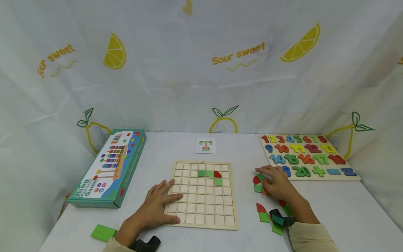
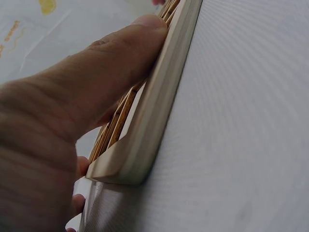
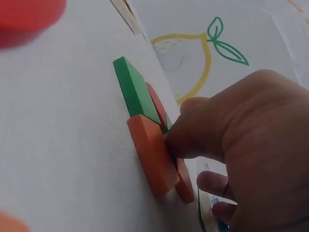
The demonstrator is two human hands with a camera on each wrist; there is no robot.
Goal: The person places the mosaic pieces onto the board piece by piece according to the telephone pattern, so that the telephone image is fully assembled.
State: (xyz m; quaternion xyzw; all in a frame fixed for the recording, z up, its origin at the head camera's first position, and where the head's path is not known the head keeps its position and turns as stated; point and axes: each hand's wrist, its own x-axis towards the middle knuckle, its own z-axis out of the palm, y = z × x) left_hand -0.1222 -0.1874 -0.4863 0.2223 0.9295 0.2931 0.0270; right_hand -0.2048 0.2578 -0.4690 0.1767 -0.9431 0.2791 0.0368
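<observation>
1. Head: the left hand (image 1: pixel 157 205) rests, fingers spread, on the left edge of the grid board (image 1: pixel 199 200); right of the board, the right hand (image 1: pixel 280 183) is at coloured pieces (image 1: pixel 258 188).
2. Left wrist: thumb lies upon the board.
3. Right wrist: fingers are at an orange block (image 3: pixel 150 154); whether grasping, I cannot tell.

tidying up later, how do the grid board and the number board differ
The grid board is mostly bare squares with a few green and red pieces, while the number board is filled with rows of colourful numbers. The grid board sits mid-table under the left hand; the number board lies farther back, on the right. Both lie flat on the white table.
</observation>
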